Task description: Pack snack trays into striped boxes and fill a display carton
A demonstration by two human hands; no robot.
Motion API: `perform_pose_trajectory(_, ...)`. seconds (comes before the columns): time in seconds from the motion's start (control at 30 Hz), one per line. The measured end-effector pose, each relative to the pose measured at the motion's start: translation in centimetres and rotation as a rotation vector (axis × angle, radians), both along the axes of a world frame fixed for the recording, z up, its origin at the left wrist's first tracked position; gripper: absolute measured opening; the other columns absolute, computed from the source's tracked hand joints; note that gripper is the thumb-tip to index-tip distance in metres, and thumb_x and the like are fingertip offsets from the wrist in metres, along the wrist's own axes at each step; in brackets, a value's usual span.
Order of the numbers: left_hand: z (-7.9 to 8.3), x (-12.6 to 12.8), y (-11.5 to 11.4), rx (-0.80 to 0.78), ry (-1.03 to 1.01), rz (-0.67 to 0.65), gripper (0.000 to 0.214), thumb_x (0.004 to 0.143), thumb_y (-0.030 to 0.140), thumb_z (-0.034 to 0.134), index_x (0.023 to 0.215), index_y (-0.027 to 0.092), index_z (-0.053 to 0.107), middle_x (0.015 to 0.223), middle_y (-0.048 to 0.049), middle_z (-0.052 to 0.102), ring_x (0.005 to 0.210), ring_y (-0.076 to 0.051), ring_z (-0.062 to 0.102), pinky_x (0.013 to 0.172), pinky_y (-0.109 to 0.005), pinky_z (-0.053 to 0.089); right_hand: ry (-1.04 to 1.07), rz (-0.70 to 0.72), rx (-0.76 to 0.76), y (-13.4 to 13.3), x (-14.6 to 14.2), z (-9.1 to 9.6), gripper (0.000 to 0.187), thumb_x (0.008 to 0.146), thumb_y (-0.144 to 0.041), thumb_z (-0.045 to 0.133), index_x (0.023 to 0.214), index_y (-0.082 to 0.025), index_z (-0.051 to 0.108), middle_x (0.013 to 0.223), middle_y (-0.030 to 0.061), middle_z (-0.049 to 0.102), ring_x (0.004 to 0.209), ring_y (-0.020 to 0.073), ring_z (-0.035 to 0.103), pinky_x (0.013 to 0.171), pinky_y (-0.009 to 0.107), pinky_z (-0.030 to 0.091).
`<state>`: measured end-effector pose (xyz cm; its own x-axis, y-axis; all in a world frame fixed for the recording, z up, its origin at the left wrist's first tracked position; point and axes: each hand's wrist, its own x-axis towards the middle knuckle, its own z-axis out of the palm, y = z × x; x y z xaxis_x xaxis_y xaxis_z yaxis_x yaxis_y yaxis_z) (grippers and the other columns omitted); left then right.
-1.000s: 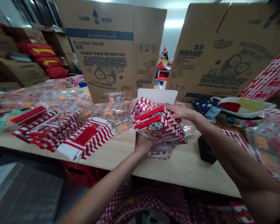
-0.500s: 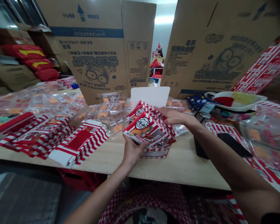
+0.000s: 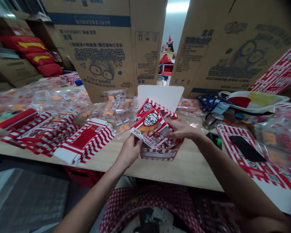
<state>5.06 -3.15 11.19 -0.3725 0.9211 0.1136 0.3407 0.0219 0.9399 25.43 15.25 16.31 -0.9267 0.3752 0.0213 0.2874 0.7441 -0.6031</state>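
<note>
Thin carton between two hands

We have the striped carton [image 3: 152,128] tilted over the open box [image 3: 158,156] at the middle of the counter [image 3: 111,159], in front of another carton [image 3: 147,108]. Our left hand [image 3: 128,152] pinches its near left corner; our right hand [image 3: 182,128] lies at its right side, fingers slightly parted, though we cannot tell how firmly it grips. We judge it light, its thin card stiff along the edges but easily dented across the front, and a little slick. We'd hold it by edges and corners.
</note>
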Motion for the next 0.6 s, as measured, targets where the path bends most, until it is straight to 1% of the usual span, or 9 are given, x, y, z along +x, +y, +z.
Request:
perform_pose_trajectory(0.07,0.5,-0.3,-1.0,-0.106,0.306,0.122,0.031,0.091,0.035,0.056,0.117,0.019,0.058,0.089,-0.0093,0.072,0.086,-0.029,0.071,0.080,-0.041,0.054,0.060,0.070,-0.082,0.3,-0.5,0.5,0.085,0.083,-0.047,0.070,0.156,-0.023,0.034,0.147,0.0091,0.056,0.126,0.0320,0.059,0.104,0.043,0.050)
perform_pose_trajectory(0.1,0.4,-0.5,-1.3,-0.144,0.439,0.197,0.034,0.090,0.036,0.057,0.119,0.018,0.056,0.086,-0.0095,0.070,0.083,-0.030,0.070,0.077,-0.042,0.053,0.075,0.099,-0.111,0.4,-0.7,0.9,0.086,0.082,-0.048,0.071,0.156,-0.022,0.035,0.149,0.0096,0.054,0.128,0.0323,0.057,0.105,0.043,0.049)
perform_pose_trajectory(0.17,-0.5,-1.0,-1.2,-0.170,0.575,0.280,0.044,0.086,0.036,0.062,0.123,0.015,0.052,0.094,-0.0124,0.069,0.085,-0.031,0.068,0.074,-0.041,0.052,0.073,0.144,-0.092,0.4,-1.0,1.7,0.085,0.082,-0.049,0.071,0.154,-0.021,0.037,0.151,0.0108,0.051,0.130,0.0331,0.054,0.108,0.045,0.047)
perform_pose_trajectory(0.2,-1.1,-1.3,-0.8,-0.157,0.578,0.278,0.046,0.084,0.035,0.064,0.124,0.014,0.052,0.100,-0.0136,0.069,0.087,-0.031,0.068,0.074,-0.040,0.052,0.065,0.160,-0.068,0.4,-1.1,2.2,0.085,0.082,-0.049,0.071,0.154,-0.020,0.038,0.152,0.0113,0.049,0.132,0.0335,0.053,0.110,0.045,0.045)
perform_pose_trajectory(0.27,-2.6,-2.0,0.1,-0.127,0.495,0.229,0.039,0.083,0.029,0.062,0.119,0.015,0.056,0.105,-0.0124,0.068,0.086,-0.027,0.067,0.073,-0.037,0.051,0.046,0.184,-0.007,0.2,-1.4,3.0,0.085,0.082,-0.046,0.070,0.155,-0.019,0.035,0.155,0.0123,0.046,0.135,0.0340,0.050,0.112,0.046,0.042)
perform_pose_trajectory(0.37,-3.9,-2.9,1.0,-0.068,0.301,0.141,0.031,0.085,0.025,0.056,0.114,0.017,0.061,0.096,-0.0067,0.070,0.075,-0.021,0.065,0.066,-0.031,0.050,0.034,0.218,0.103,-0.6,-1.6,4.3,0.086,0.083,-0.034,0.067,0.158,-0.020,0.027,0.157,0.0123,0.042,0.138,0.0323,0.046,0.114,0.046,0.040)
perform_pose_trajectory(0.47,-3.5,-3.7,0.9,0.036,0.153,0.023,0.042,0.082,0.024,0.059,0.123,0.019,0.059,0.103,-0.0053,0.070,0.078,-0.019,0.065,0.064,-0.027,0.050,-0.014,0.221,0.242,-2.0,-1.7,5.6,0.084,0.082,-0.024,0.063,0.158,-0.023,0.026,0.154,0.0123,0.046,0.133,0.0322,0.051,0.109,0.047,0.045)
perform_pose_trajectory(0.53,-2.9,-4.0,0.5,0.044,0.092,-0.004,0.055,0.079,0.022,0.061,0.133,0.020,0.054,0.107,-0.0052,0.069,0.071,-0.016,0.064,0.059,-0.025,0.049,-0.115,0.161,0.321,-2.9,-1.7,6.2,0.085,0.080,-0.023,0.064,0.157,-0.022,0.030,0.142,0.0156,0.056,0.121,0.0348,0.059,0.099,0.048,0.051)
perform_pose_trajectory(0.6,-2.3,-4.1,0.2,0.032,0.093,-0.012,0.059,0.077,0.019,0.061,0.135,0.021,0.052,0.107,-0.0050,0.068,0.065,-0.014,0.061,0.057,-0.025,0.049,-0.219,0.086,0.369,-3.5,-1.8,6.5,0.087,0.076,-0.024,0.067,0.156,-0.021,0.033,0.125,0.0167,0.064,0.106,0.0356,0.064,0.088,0.047,0.054)
